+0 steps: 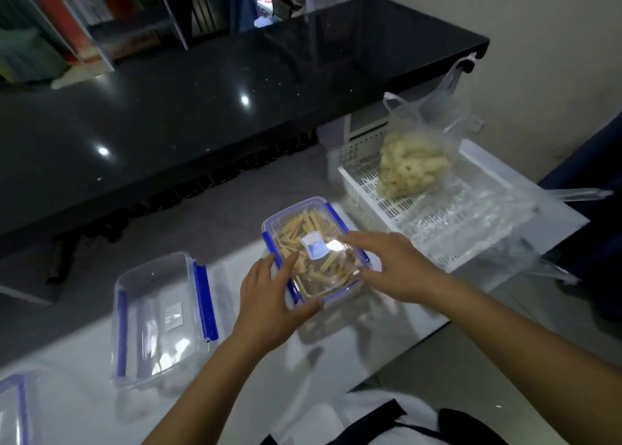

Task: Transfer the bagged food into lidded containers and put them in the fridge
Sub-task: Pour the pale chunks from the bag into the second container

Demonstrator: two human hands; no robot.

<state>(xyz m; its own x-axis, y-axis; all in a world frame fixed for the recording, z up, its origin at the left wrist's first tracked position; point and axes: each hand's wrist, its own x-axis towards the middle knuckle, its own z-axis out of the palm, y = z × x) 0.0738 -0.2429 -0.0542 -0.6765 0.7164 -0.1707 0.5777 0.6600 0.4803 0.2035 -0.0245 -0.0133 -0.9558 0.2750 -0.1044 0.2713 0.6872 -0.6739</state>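
Note:
A clear container point(311, 239) with blue clips, filled with yellow sticks of food, stands on the white table point(84, 411), its lid on top. My left hand point(269, 303) holds its near left corner, thumb under the near edge and fingers on the lid. At the right side my right hand point(393, 269) lies over the lid with its fingers spread. A clear bag of pale round food pieces point(409, 165) sits in a white perforated tray point(447, 239) at the right. An empty lidded container point(161, 320) stands to the left.
A third container's blue-edged corner point(13, 411) shows at the bottom left. Crumpled clear plastic point(471, 215) lies in the tray. A black glossy counter point(202, 108) runs behind the table. A plastic bag point(447, 84) hangs from its right corner.

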